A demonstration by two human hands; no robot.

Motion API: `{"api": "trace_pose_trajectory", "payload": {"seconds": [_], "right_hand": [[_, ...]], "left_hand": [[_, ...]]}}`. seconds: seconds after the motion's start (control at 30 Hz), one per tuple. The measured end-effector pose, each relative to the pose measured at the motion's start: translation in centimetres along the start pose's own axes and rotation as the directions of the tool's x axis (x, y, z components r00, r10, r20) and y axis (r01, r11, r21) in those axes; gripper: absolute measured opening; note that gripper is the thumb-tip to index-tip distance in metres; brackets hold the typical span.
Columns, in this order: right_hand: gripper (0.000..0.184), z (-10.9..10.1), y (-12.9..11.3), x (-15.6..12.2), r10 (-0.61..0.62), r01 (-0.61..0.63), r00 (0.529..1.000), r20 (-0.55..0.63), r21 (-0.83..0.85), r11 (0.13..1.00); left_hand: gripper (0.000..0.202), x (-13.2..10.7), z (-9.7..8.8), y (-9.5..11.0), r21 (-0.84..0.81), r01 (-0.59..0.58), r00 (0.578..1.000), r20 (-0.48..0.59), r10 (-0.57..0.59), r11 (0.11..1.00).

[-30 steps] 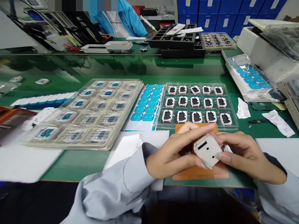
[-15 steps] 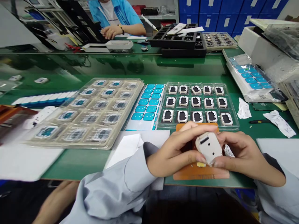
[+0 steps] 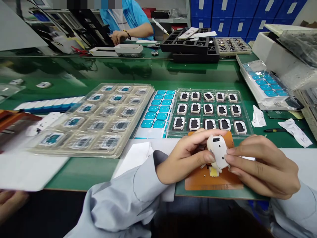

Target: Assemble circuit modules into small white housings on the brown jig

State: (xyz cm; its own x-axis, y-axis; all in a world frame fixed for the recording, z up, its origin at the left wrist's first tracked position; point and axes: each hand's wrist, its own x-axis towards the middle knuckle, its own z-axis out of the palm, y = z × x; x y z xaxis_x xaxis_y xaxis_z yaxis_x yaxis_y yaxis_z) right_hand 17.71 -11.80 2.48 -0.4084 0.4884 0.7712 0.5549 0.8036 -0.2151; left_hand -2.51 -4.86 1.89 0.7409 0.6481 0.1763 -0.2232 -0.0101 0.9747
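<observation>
Above orange mat (image 3: 213,184), white plastic module (image 3: 217,150) held tilted, just clear of mat, L hand (image 3: 184,158) fingers curled round its left edge, R hand (image 3: 264,167) fingertips pinching opp. edge.

You're on an electronics assembly line, in a factory workshop by the look of it, though the wide lens bends the far end. A long green anti-static workbench (image 3: 81,175) runs ahead of you, set with clear trays (image 3: 249,127) of white device housings (image 3: 195,109) and stacked black parts trays (image 3: 188,49). Blue storage bins (image 3: 235,16) line the wall, and a co-worker in a blue smock (image 3: 138,19) sits across from your pale work-coat sleeve (image 3: 119,195).
</observation>
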Motion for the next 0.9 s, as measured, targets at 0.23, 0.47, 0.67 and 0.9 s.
{"api": "trace_pose_trajectory", "payload": {"seconds": [0.23,0.47,0.67,0.9], "right_hand": [[0.022,-0.09,-0.33,0.23,-0.036,0.037,0.999,0.018,-0.073,0.997],[0.015,0.02,-0.77,0.56,-0.046,0.043,0.999,-0.014,-0.138,0.990],[0.020,-0.13,-0.41,0.30,-0.039,0.041,0.999,0.027,-0.078,0.996],[0.020,0.38,-0.17,0.01,0.036,-0.036,0.999,0.000,-0.007,0.999]], "left_hand": [[0.060,-0.01,-0.20,-0.12,0.165,0.001,1.000,-0.026,0.003,0.986],[0.064,-0.07,-0.33,-0.13,0.264,-0.021,1.000,-0.016,0.027,0.964],[0.059,0.03,-0.39,-0.20,0.313,-0.099,0.995,0.033,0.094,0.945],[0.051,0.17,-0.45,-0.33,0.373,-0.251,0.966,0.158,0.206,0.893]]}}
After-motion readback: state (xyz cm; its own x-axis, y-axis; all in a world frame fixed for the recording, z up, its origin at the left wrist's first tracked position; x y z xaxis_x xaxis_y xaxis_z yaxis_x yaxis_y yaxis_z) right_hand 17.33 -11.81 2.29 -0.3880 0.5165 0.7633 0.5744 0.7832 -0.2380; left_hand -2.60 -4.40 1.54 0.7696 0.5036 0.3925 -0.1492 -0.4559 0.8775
